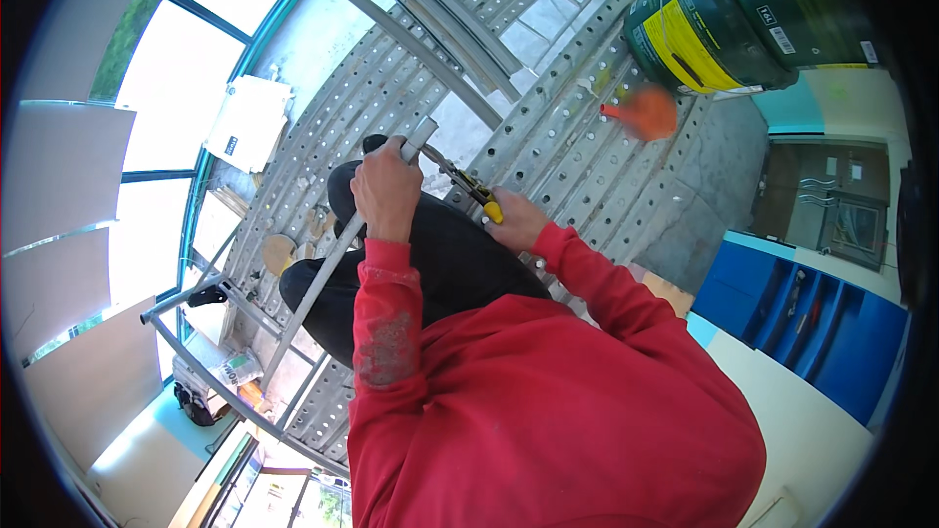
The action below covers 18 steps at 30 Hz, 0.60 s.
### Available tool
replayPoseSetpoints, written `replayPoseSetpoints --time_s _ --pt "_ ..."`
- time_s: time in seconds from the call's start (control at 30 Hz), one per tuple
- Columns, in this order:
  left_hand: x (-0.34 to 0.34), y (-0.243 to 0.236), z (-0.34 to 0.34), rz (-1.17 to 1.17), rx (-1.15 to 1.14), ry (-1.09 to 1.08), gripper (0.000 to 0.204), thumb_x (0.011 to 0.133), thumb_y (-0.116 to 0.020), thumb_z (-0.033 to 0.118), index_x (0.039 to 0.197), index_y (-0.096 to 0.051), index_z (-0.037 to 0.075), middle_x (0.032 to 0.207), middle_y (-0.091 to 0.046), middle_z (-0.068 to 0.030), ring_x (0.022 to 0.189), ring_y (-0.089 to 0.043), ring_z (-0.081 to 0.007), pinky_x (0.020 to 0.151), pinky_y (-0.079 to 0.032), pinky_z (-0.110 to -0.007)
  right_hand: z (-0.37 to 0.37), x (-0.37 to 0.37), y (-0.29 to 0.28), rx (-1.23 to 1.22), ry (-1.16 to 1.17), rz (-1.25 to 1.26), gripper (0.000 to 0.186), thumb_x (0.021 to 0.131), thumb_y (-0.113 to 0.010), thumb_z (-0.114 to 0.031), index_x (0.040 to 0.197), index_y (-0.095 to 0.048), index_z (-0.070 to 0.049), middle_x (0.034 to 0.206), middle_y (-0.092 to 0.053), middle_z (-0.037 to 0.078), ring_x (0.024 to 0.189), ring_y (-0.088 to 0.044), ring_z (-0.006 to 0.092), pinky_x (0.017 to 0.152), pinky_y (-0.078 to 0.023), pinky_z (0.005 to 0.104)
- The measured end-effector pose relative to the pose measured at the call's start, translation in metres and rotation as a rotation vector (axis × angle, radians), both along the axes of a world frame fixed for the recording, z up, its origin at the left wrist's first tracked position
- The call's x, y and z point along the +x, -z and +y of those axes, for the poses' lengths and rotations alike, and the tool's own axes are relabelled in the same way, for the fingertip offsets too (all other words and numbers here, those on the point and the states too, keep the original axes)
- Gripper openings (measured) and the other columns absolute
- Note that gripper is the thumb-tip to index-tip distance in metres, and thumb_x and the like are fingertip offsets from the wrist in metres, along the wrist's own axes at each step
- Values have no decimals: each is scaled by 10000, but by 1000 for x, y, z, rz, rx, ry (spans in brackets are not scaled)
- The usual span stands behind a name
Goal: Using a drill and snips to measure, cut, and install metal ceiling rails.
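My left hand (386,194) is wrapped round a long, narrow grey metal profile (331,264), close to its upper end. The profile slants from that end down past my left knee. In my right hand (518,222) are snips with yellow handles (471,188). Their jaws point up and left and reach the profile just beside my left fingers. Whether the blades bite into the metal is too small to tell. My knees, in black trousers (469,254), are bent beneath both hands.
I am on a perforated metal scaffold platform (558,166). Several grey metal profiles (430,29) lie ahead. Green buckets (704,24) stand at the far right, with an orange-red rounded object (648,112) before them. A tubular frame (210,381) rises at the left, near the windows.
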State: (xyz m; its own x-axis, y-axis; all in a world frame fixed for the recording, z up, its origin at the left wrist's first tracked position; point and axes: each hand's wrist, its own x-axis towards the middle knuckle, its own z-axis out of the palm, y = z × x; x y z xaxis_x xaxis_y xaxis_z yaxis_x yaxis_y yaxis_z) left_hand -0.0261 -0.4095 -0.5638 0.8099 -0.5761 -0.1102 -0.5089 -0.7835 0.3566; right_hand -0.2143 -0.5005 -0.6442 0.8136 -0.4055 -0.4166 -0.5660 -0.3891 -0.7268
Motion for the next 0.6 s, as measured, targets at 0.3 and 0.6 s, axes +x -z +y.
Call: replayPoseSetpoints --time_s 0.3,0.6 --pt "0 -2 1 9 0 6 276 781 -642 209 1045 -680 139 843 -676 -174 822 -654 -372 723 -517 -454 -1 -1 -4 -15 -15 -44 378 736 -604 -137 1042 -506 63 926 -595 276 908 -585 441 791 -471 466" --pt "-3 -5 -1 14 -12 15 290 746 -616 143 1030 -672 120 852 -674 -169 827 -654 -369 724 -512 -458 -3 -3 -2 -12 -29 -97 335 716 -603 -126 978 -511 63 892 -584 276 891 -572 455 773 -461 469"
